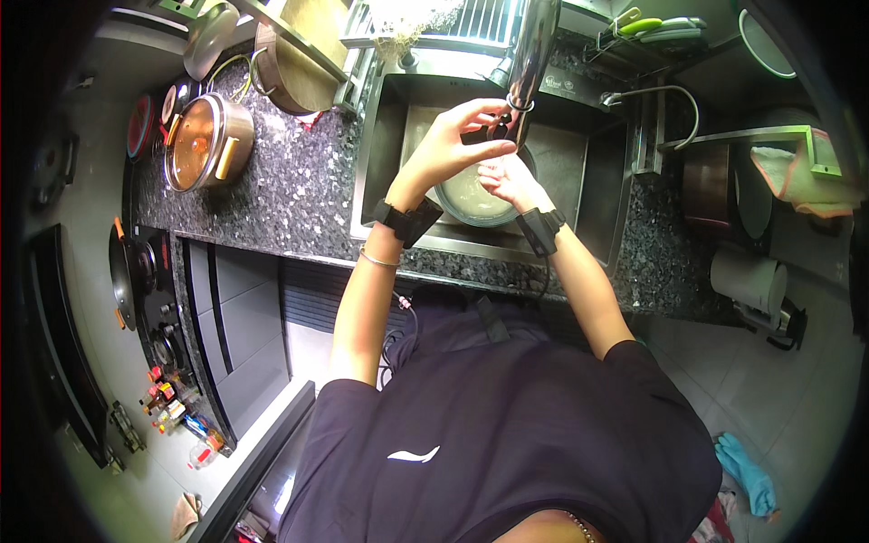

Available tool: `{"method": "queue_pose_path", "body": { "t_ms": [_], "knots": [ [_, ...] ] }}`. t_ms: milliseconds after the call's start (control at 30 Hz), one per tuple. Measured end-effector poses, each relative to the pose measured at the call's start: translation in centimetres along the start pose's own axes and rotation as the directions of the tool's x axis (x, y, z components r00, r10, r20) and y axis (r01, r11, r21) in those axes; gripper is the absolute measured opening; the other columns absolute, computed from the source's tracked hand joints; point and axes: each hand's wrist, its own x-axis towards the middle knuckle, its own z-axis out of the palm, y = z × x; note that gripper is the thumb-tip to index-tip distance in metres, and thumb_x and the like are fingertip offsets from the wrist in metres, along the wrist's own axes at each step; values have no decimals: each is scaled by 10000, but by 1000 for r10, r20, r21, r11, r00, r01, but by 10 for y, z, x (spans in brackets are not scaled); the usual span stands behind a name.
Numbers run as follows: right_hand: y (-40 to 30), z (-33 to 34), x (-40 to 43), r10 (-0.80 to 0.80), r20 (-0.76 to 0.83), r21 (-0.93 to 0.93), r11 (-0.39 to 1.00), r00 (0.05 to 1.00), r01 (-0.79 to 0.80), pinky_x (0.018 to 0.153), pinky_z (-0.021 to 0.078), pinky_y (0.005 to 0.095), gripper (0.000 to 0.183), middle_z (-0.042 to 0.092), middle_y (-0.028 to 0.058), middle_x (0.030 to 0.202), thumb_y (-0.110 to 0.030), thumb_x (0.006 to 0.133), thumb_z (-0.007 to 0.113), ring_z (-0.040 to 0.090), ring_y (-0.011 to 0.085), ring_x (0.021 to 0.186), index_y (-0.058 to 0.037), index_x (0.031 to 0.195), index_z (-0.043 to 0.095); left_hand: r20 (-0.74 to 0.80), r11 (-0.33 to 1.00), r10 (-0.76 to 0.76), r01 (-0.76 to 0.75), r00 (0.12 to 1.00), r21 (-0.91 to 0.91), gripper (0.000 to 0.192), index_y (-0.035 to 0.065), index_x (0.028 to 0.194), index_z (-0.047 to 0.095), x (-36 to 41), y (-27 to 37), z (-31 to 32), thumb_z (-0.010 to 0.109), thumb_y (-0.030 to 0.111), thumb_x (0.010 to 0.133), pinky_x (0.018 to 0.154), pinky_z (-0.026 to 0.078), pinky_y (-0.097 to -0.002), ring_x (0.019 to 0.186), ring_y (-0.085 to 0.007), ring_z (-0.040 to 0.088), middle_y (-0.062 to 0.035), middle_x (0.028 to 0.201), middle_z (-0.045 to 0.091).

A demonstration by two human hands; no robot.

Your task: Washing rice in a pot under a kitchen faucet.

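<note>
My left hand reaches over the sink to the lower end of a chrome faucet. Its thumb and fingers stand apart on either side of a dark fitting there; whether they grip it is unclear. Just below and to the right, my right hand has curled fingers with nothing visible in them. Beneath both hands, a round pot or bowl of cloudy whitish liquid stands in the stainless steel sink. The hands and faucet hide part of it. Each wrist wears a black strapped device.
A lidded steel pot stands on the speckled stone counter at left. Behind the sink is a wire dish rack. A wok sits by the stove at far left. To the right hang a cloth and a green-ended rail.
</note>
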Motion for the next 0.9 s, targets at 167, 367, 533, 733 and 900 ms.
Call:
{"method": "queue_pose_path", "body": {
  "t_ms": [167, 367, 533, 733, 900],
  "knots": [
    [2, 17, -6, -1, -132, -34, 999, 991, -3, 350, 249, 204, 161, 288, -32, 508, -25, 787, 449, 276, 75, 389, -85, 665, 362, 46, 955, -135, 143, 990, -259, 448, 28, 1130, 498, 5, -16, -21, 532, 364, 837, 804, 419, -264, 867, -130, 546, -62, 1014, 578],
    [4, 4, -10, -238, -231, -320, 934, 944, 157, 546, 466, 244, 77, 496, 23, 620, -61, 804, 499, 479, 112, 504, 15, 816, 499, -206, 828, -265, 332, 942, 452, 483, -41, 837, 599, 54, -101, -24, 672, 408, 673, 673, 476, -301, 725, -241, 610, -178, 786, 620],
    [13, -22, -22, -230, -189, -87, 972, 955, 217, 755, 479, 337, 297, 563, 202, 876, -156, 874, 376, 571, 281, 799, 102, 973, 483, -143, 861, -232, 271, 962, 431, 348, 21, 660, 480, 82, -139, 3, 714, 278, 679, 518, 403, -279, 525, -129, 419, -29, 583, 429],
    [20, -7, -42, -230, -367, 162, 938, 902, 305, 858, 423, 420, 371, 506, 271, 1019, -193, 881, 328, 511, 372, 939, 120, 1064, 409, -514, 778, -163, 430, 842, 458, 311, 27, 673, 581, 82, -135, 23, 660, 327, 665, 552, 499, -333, 635, -242, 630, -125, 663, 618],
    [23, -10, -46, -272, -396, 170, 917, 877, 361, 894, 395, 435, 420, 463, 297, 1093, -216, 879, 331, 485, 388, 978, 133, 1107, 380, -425, 708, -501, 640, 754, 300, 485, 30, 794, 540, 91, -123, 16, 702, 462, 647, 619, 453, -324, 654, -180, 535, -81, 739, 574]
  ]
}}
